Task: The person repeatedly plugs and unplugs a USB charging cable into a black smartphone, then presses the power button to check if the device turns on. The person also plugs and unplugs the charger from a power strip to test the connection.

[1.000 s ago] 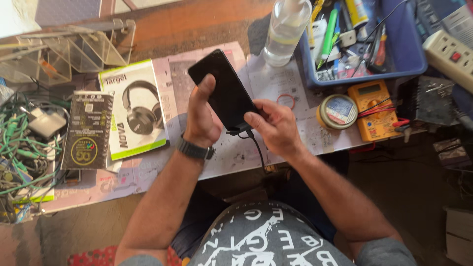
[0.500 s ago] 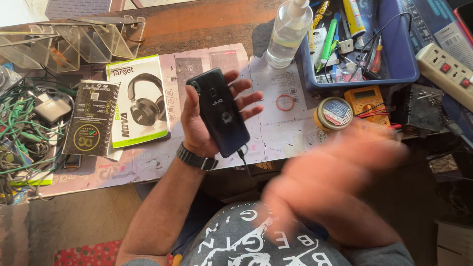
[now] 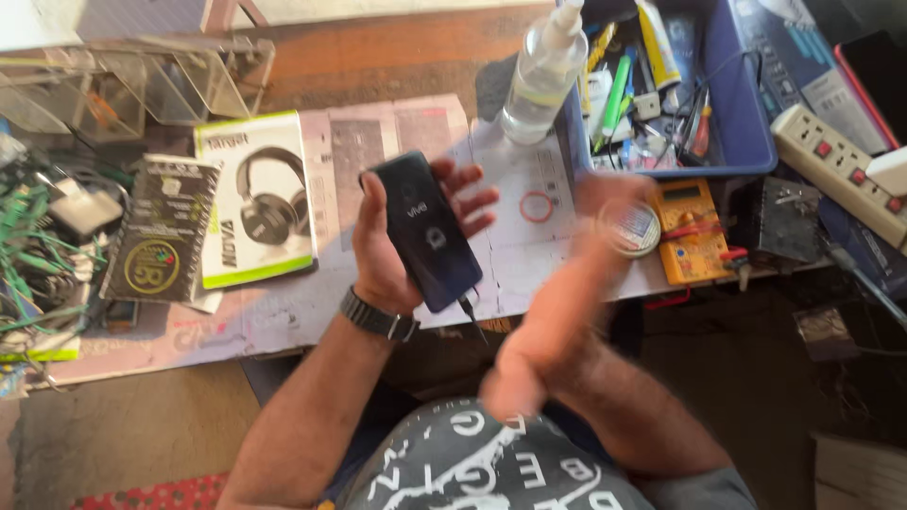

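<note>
My left hand holds a dark smartphone upright over the paper-covered table, its back facing me. A thin black cable hangs from the phone's lower end. A black watch sits on that wrist. My right hand is a motion blur stretched out to the right, just over a round tin beside a yellow multimeter. Whether its fingers hold anything is lost in the blur.
A blue bin of tools stands at the back right, with a clear spray bottle beside it. A white power strip lies far right. On the left are a headphone box, a dark packet, tangled wires and clear trays. A red ring lies mid-table.
My right hand left the phone's lower end, swung down towards my body, then reached out right to the round tin. The left hand kept the phone and turned it slightly.
</note>
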